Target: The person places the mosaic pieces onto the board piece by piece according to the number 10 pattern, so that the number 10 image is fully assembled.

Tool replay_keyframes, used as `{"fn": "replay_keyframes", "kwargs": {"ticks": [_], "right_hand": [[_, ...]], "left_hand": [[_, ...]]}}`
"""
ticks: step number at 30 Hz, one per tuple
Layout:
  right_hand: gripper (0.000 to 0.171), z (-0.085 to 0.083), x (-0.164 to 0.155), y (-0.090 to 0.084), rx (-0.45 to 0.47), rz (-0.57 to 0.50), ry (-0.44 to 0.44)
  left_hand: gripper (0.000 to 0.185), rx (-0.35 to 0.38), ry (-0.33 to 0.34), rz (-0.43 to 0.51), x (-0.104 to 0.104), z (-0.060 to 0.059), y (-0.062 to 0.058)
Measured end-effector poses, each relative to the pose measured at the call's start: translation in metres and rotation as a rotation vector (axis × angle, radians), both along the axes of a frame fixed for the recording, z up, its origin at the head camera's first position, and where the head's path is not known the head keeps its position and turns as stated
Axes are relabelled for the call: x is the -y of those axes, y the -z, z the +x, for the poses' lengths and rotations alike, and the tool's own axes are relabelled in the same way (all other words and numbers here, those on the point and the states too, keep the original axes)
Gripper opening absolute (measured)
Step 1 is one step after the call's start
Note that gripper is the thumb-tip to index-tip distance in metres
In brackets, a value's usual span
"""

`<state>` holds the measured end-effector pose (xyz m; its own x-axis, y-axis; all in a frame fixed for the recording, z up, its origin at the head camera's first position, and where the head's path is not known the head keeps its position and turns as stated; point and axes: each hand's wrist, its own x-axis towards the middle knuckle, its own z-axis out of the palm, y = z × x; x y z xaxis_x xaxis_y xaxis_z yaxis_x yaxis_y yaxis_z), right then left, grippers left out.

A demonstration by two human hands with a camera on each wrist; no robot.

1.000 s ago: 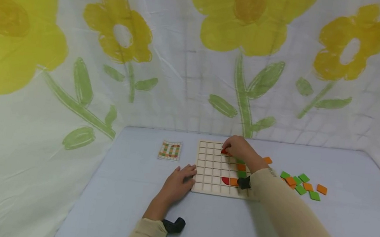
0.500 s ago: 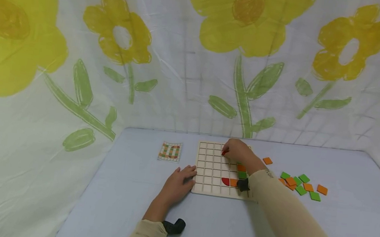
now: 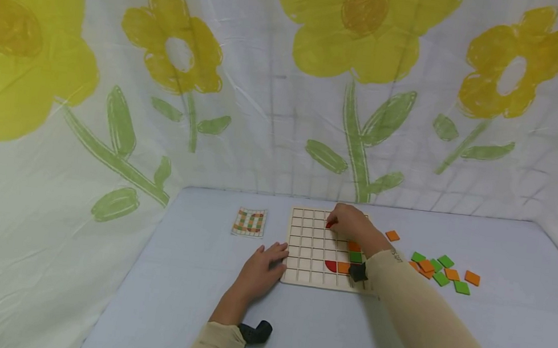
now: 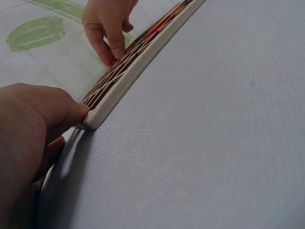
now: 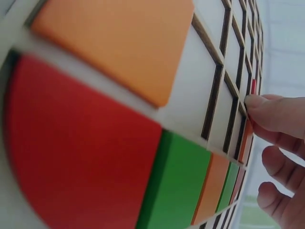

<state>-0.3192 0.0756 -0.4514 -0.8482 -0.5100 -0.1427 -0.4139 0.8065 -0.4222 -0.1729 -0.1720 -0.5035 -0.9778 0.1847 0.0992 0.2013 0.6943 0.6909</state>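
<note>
A light wooden grid board (image 3: 306, 252) lies on the table. Near its far edge my right hand (image 3: 352, 222) pinches a small red tile (image 5: 253, 86) between thumb and finger, right at a grid cell; the fingers cover most of it. My left hand (image 3: 258, 272) rests at the board's left edge, fingers extended and the thumb (image 4: 76, 113) touching the corner. Set in the board are a red quarter-round tile (image 3: 331, 266), an orange tile (image 3: 343, 267) and a column with green (image 3: 355, 257) and orange squares, partly hidden by the right arm.
A small pattern card (image 3: 250, 222) lies left of the board. To the right, several loose green tiles (image 3: 462, 287) and orange tiles (image 3: 472, 277) are scattered, some overlapping. One orange tile (image 3: 392, 235) sits apart, closer to the board. A flowered curtain (image 3: 265, 109) hangs behind the table.
The right hand has shifted very slightly down over the same part of the board, still pinching the red tile. The left hand stays at the board's edge.
</note>
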Motion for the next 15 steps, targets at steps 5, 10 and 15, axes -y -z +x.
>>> {"fn": "replay_keyframes", "kwargs": {"ticks": [5,10,15], "right_hand": [[0.026,0.004,-0.008,-0.005,0.047,-0.017,0.040],[0.036,0.010,-0.032,-0.006,0.064,-0.165,0.138],[0.038,0.018,-0.069,-0.006,0.020,-0.267,0.250]], "left_hand": [[0.036,-0.014,0.003,0.005,-0.001,0.000,0.001],[0.035,-0.040,0.008,-0.011,0.000,0.000,0.001],[0.035,-0.050,0.018,-0.004,0.001,0.000,-0.003]]}}
